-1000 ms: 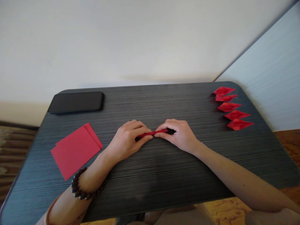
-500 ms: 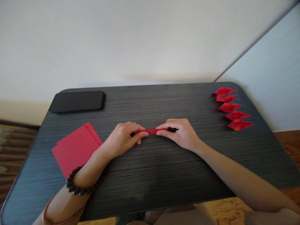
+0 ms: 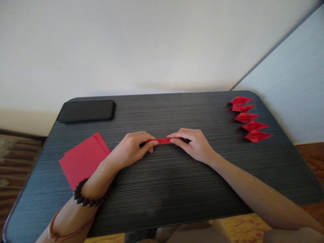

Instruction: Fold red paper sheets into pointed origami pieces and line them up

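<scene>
A narrow strip of folded red paper (image 3: 164, 141) is stretched level between my two hands over the middle of the table. My left hand (image 3: 135, 148) pinches its left end between thumb and fingers. At the other end, my right hand (image 3: 193, 143) pinches it in the same way. Both ends of the paper are partly hidden by the fingers. Beside my left forearm lie square sheets of red paper (image 3: 83, 160), slightly fanned, with the wrist covering one corner.
Several folded red paper boats (image 3: 246, 117) stand in a column at the right of the dark table (image 3: 162, 195). A black phone (image 3: 86, 110) lies at the back left. Behind the table rises a pale wall (image 3: 152, 44).
The folded paper has tilted, so more of its front face shows between my fingers. My right fingers have shifted slightly along it. The whole view has moved a little.
</scene>
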Action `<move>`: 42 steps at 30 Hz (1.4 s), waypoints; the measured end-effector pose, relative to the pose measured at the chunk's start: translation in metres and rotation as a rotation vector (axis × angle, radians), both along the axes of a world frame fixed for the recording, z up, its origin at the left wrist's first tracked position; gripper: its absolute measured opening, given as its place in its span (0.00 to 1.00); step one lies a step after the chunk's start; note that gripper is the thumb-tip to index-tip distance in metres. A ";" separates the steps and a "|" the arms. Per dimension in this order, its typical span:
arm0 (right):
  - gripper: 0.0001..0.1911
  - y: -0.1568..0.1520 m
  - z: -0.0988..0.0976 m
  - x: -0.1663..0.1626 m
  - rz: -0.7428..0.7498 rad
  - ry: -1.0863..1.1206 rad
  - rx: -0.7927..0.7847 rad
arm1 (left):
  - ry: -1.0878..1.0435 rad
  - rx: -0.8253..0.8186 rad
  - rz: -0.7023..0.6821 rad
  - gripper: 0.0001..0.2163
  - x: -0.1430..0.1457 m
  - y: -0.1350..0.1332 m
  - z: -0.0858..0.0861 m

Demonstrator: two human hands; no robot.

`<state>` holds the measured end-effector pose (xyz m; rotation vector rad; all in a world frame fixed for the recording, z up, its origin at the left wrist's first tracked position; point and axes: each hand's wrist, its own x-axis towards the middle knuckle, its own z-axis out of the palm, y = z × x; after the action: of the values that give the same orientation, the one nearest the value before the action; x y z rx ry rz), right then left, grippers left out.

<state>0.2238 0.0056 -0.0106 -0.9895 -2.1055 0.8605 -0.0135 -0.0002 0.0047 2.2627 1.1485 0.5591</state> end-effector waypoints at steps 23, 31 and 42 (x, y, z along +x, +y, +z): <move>0.07 -0.004 0.000 -0.007 0.066 -0.246 0.289 | -0.119 0.087 0.001 0.06 0.005 -0.002 -0.005; 0.08 -0.004 -0.003 -0.008 0.037 -0.207 0.260 | -0.043 0.113 -0.033 0.10 0.006 -0.004 -0.004; 0.08 -0.007 -0.001 -0.011 0.048 -0.219 0.251 | 0.199 0.180 0.241 0.06 0.027 -0.015 0.000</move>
<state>0.2130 -0.0015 -0.0116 -0.9370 -2.3608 0.5105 0.0133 -0.0152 0.0051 2.3898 1.5399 0.5575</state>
